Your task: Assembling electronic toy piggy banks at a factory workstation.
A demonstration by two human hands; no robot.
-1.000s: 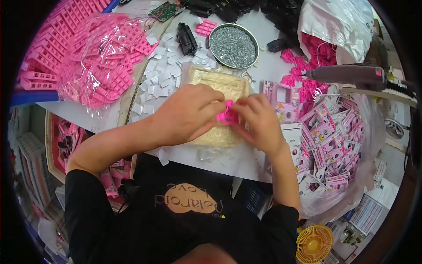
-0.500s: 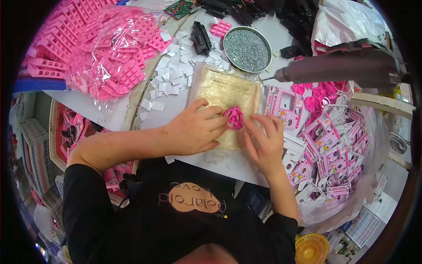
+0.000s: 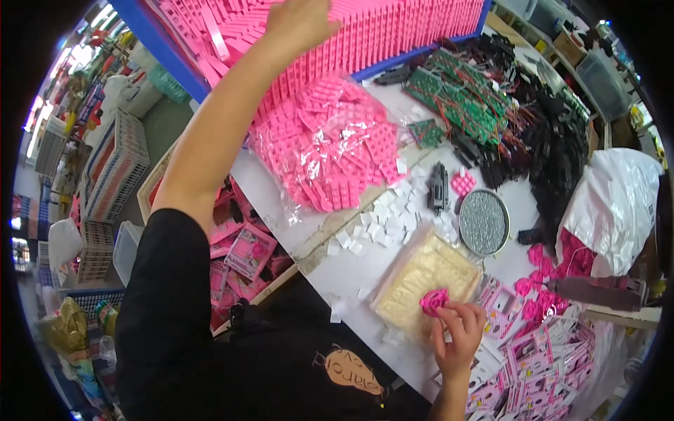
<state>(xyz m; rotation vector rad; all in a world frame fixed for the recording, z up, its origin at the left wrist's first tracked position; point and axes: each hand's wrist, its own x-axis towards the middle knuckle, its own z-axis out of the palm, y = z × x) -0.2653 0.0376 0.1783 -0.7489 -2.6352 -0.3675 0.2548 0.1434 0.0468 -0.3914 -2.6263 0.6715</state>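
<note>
My left hand [image 3: 300,27] is stretched far forward over a blue bin [image 3: 184,67] packed with rows of pink gridded plastic pieces [image 3: 393,35]. Its fingertips are cut off by the top edge, so I cannot see whether they grip a piece. Lower right, my right hand [image 3: 461,333] has thumb and fingers drawn together at the edge of a small pink coil of cord [image 3: 434,302]. That coil rests on a cream block wrapped in clear plastic [image 3: 411,274].
A clear bag of pink pieces [image 3: 330,144] lies before the bin. Small white squares [image 3: 382,214], a black part [image 3: 439,188] and a round tin of grey granules [image 3: 484,223] surround the block. Beyond are green circuit boards [image 3: 460,98]; to the right, a power screwdriver [image 3: 597,293] and printed pink cases [image 3: 537,361].
My left hand has left the coil and reached forward to the blue bin. My right hand stays at the coil, its fingers drawn closer. The view has swung left.
</note>
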